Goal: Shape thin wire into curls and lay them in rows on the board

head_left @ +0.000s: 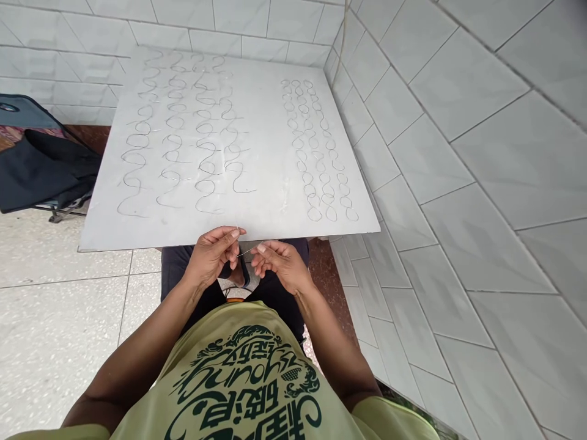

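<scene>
A thin, curved piece of wire [244, 252] runs between my two hands just off the near edge of the white board [268, 183]. My left hand [213, 253] pinches one end of it between thumb and forefinger. The other end is pinched in my right hand [280, 263]. On the board's left part lie several rows of wavy, S-shaped wire pieces [172, 146]. Toward the right side, rows of small wire rings [316, 156] stretch from back to front.
White tiled walls [458, 183] stand close behind the board and along its right side. At the left, a folding chair [32, 113] has dark cloth [46, 168] on it. My legs are under the board's near edge, above a speckled floor [59, 318].
</scene>
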A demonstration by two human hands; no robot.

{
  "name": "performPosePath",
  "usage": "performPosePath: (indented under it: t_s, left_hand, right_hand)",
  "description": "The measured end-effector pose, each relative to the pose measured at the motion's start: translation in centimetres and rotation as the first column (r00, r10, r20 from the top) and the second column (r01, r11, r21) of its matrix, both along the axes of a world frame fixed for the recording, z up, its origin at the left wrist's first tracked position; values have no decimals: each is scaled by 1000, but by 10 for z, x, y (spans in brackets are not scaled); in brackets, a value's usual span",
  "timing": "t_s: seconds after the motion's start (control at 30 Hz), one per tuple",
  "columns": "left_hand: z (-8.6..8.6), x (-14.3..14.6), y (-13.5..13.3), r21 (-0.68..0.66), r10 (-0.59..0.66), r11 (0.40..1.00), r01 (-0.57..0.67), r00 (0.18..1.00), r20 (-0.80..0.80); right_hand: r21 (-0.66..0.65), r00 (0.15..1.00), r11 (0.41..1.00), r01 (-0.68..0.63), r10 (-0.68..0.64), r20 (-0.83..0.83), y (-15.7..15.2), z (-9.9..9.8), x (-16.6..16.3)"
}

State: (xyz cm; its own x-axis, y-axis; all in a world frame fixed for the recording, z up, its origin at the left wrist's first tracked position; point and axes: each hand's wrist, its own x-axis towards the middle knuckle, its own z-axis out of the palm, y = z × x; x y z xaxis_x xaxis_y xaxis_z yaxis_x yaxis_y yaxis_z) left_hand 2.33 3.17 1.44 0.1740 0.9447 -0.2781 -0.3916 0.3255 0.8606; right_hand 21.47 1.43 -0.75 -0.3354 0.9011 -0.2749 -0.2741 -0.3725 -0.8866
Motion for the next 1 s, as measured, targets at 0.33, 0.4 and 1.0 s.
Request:
performPosePath:
  t_s: [0.33, 0.4, 1.0]
  left_hand:
    - [-1, 0, -1, 19, -5, 1000, 6, 998, -65]
    - [-2, -1, -3, 45, 4, 999, 2, 993, -119]
    - [0, 4, -15, 310, 124, 950, 41, 861, -494]
  right_hand:
    - [-9, 984, 987, 158, -158, -76, 4, -2, -18]
    - [-2, 980, 984, 177, -177, -91, 6, -3, -18]
    - [-181, 948, 935, 304, -316, -42, 17, -4, -28]
